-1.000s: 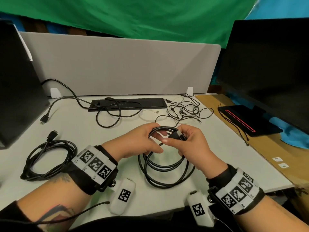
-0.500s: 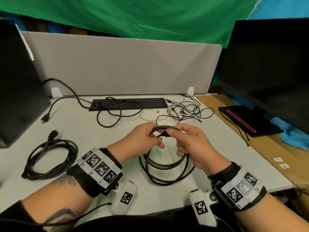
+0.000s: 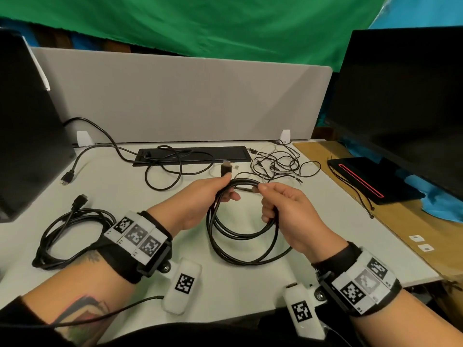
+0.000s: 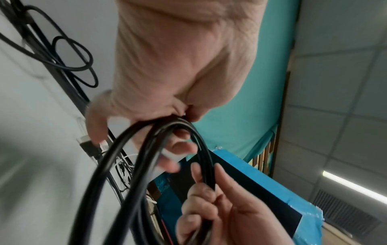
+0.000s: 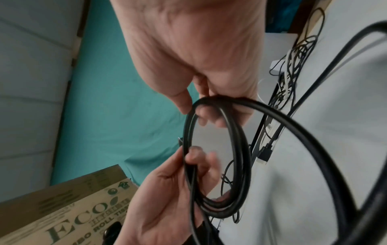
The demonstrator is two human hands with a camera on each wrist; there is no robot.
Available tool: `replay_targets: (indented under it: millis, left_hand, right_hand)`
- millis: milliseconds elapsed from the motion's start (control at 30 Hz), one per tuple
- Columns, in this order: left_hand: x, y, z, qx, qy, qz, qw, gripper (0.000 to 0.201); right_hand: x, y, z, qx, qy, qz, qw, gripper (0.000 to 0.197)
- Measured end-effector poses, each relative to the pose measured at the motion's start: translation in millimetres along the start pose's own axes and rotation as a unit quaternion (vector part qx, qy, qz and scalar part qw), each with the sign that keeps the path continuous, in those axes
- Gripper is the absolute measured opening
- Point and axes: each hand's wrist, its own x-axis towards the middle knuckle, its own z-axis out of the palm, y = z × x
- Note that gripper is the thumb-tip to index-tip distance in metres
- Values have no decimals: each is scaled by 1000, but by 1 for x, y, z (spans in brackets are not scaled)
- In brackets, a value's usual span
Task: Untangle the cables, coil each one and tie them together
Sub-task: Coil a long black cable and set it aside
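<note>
A black cable coil (image 3: pixel 245 184) hangs between both hands above the grey table (image 3: pixel 125 196), its lower loops near the tabletop. My left hand (image 3: pixel 226 189) grips the coil's top left, and the cable's plug (image 3: pixel 226 167) sticks up past its fingers. My right hand (image 3: pixel 264 201) grips the coil's top right. In the left wrist view the left hand's fingers (image 4: pixel 178 145) curl round the strands (image 4: pixel 125 149). The right wrist view shows the right hand (image 5: pixel 209 106) wrapped round the loop (image 5: pixel 236 140). A second coiled black cable (image 3: pixel 41 244) lies at the left.
A tangle of thin cables (image 3: pixel 275 164) lies at the back right. A loose black cable (image 3: pixel 165 171) crosses a black strip (image 3: pixel 193 154). Dark monitors stand at the left (image 3: pixel 25 121) and right (image 3: pixel 400 96). A grey divider (image 3: pixel 188 101) closes the back.
The plug has gone from my right fingers to my left hand and now points up. My right hand has slid right along the coil, so the hands are further apart.
</note>
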Motion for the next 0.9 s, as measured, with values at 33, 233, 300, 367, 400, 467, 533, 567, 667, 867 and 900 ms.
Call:
replay_targets:
  millis: [33,233,300,367,400,467,533,567,667,867,900]
  left_hand:
    - [0,0,-1,-16,-1,-5,1000,33]
    - [0,6,-3,-293,5,-38,955,27]
    - [2,6,-4,-334,29,-25,942,25]
    - [3,3,-4,-340,41,-9,939,25]
    - [3,2,-3,-340,42,-3,940,27]
    - [3,-1,1,-338,37,3,940,32]
    - [3,-2,5,-343,19,2,939,38]
    - [2,-3,7,-344,4,2,939,41]
    - [-2,-2,10,-329,-41,11,943,46]
    - [-2,3,5,-325,-52,20,944,37]
    - [-2,4,3,-319,-38,26,947,36]
  right_hand:
    - [1,0,0,12,0,9,1000,24]
    - [4,-3,-12,-59,-9,135,989,44]
    - [3,-5,-11,-10,-36,177,983,48]
    - [3,-7,-9,51,-45,186,980,42]
    - [2,-8,-8,75,-43,185,979,37]
    - [3,-10,-9,118,-37,180,976,31]
    - [4,-12,-10,149,-32,175,973,28]
    - [4,-12,-11,157,-29,172,972,27]
    - [2,-9,-8,172,-28,162,971,27]
    - [0,-9,-3,113,-16,164,980,13]
    - [-1,-9,-4,64,-21,156,985,12]
